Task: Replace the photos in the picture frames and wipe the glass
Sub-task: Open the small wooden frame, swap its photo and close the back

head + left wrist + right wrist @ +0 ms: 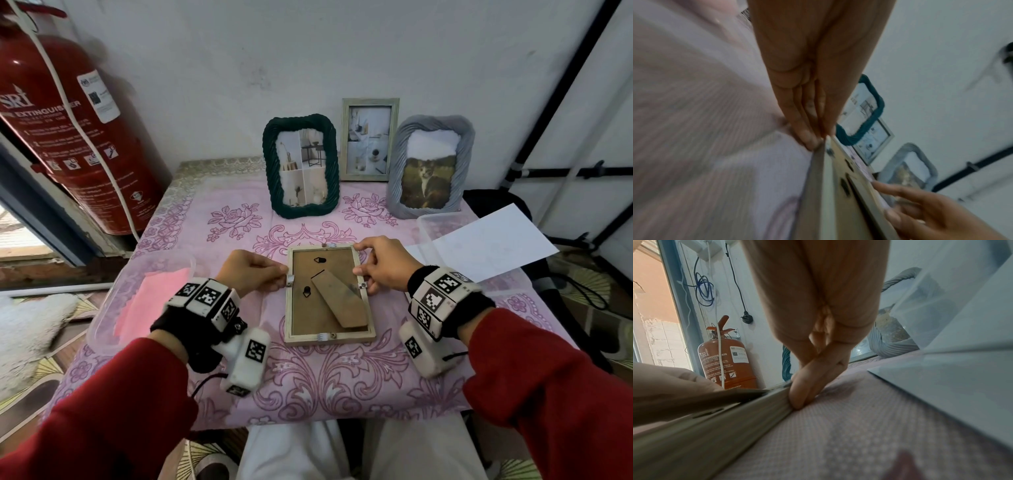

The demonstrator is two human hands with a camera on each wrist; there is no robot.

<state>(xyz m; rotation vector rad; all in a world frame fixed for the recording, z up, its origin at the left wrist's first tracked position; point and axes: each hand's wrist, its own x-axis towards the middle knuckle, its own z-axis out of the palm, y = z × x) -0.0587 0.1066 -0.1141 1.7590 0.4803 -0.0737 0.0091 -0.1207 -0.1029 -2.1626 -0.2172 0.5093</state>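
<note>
A pale wooden picture frame [305, 318] lies face down in the middle of the pink floral tablecloth [342, 370], its brown backing board and stand leg facing up. My left hand [284, 272] pinches the frame's left rail by a small metal tab; the left wrist view shows its fingertips [813, 141] meeting at the frame's edge [830, 186]. My right hand [357, 258] holds the right rail, with the index finger at the far right corner and the thumb by a tab. In the right wrist view its thumb and finger [799, 395] press the rail [735, 421].
Three frames stand against the wall: a dark green rope one [301, 166], a pale wooden one [370, 138] and a grey one with a cat photo [430, 168]. A clear tub [102, 318] at left holds a pink cloth [150, 301]. White paper [493, 243] lies at right. A red extinguisher [68, 137] stands at left.
</note>
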